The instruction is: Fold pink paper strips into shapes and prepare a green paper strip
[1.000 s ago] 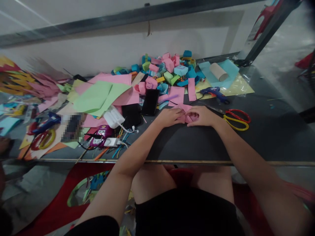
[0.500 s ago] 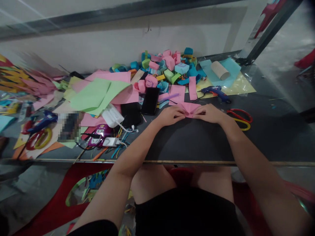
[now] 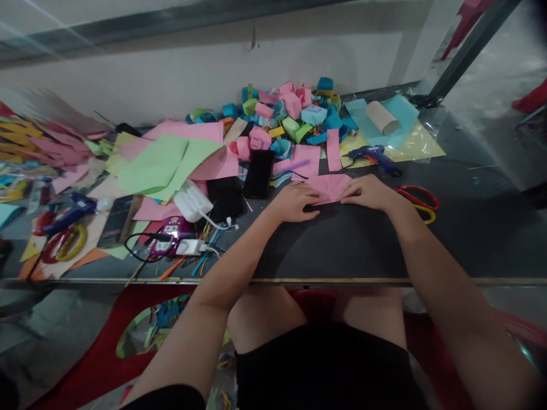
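Both hands are at the pink folded paper (image 3: pixel 328 188), right there on the dark table (image 3: pixel 350 250), near the middle of its width and in front of the person! The left hand (image 3: pixel 299 203) lies over the paper's left end, fingers laid on it, the thumb held out below with a narrow gap. And over on the right end, the right hand (image 3: pixel 365 192) has its fingers closed in a pinch, thumb and fingertips together on the edge. Creases show across the stretch of pink between the 2 hands.

Just beyond the paper sit a pink sheet (image 3: pixel 306 155) and a pink strip (image 3: pixel 333 151), with a purple pen (image 3: pixel 297 165) reaching across the sheet. A black phone (image 3: pixel 259 173) lies to their left, and behind them, what a pile: the heap of folded paper pieces (image 3: pixel 293 106) in pink, blue, green and yellow, up against the wall!

Out to the right, there's a blue glue gun (image 3: pixel 378 156) on the corner of a yellow sheet (image 3: pixel 421 142), and a cardboard tube (image 3: pixel 382 118) resting on a light blue sheet (image 3: pixel 404 121). Nearer, the red and yellow scissors (image 3: pixel 436 201) show their 2 handles beside the right forearm, blades hidden. Across on the left, green sheets (image 3: pixel 154 165) overlap pink ones, a white charger (image 3: pixel 193 203) just in front of them.
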Tool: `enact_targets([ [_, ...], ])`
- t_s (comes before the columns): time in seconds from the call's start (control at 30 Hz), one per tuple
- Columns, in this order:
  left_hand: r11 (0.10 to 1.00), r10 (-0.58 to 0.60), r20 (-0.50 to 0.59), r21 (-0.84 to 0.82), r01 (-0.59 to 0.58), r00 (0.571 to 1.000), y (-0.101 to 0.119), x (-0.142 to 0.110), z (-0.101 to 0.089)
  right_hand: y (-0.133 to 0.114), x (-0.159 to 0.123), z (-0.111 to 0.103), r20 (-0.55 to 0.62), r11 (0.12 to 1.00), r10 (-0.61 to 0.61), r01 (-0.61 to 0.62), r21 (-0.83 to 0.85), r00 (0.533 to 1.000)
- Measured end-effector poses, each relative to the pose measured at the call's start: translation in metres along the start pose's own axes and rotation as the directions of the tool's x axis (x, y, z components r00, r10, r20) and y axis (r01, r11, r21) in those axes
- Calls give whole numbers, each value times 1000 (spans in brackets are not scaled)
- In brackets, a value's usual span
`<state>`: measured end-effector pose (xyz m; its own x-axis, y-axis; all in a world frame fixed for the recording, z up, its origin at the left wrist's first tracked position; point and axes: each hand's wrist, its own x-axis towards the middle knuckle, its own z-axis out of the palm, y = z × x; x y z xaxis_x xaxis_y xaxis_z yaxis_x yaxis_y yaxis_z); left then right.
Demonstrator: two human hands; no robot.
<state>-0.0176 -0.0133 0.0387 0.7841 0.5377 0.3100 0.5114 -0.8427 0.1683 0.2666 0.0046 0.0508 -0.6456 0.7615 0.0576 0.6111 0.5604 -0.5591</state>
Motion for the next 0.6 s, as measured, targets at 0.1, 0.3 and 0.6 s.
enact_targets([
  [0.1, 997, -58, -24, -60, 57, 998, 0, 1, 5, -1, 0, -1, -6, 1000, 15, -15, 24, 1000],
  [0.3, 945, -252, -65, -230, 231, 966, -7, 5, 17, -5, 2, 2, -69, 992, 123, -121, 42, 990],
  [0.6, 782, -571, -99, -367, 503, 815, -5, 13, 25, -14, 7, 9, -256, 918, 367, -393, -56, 894],
])
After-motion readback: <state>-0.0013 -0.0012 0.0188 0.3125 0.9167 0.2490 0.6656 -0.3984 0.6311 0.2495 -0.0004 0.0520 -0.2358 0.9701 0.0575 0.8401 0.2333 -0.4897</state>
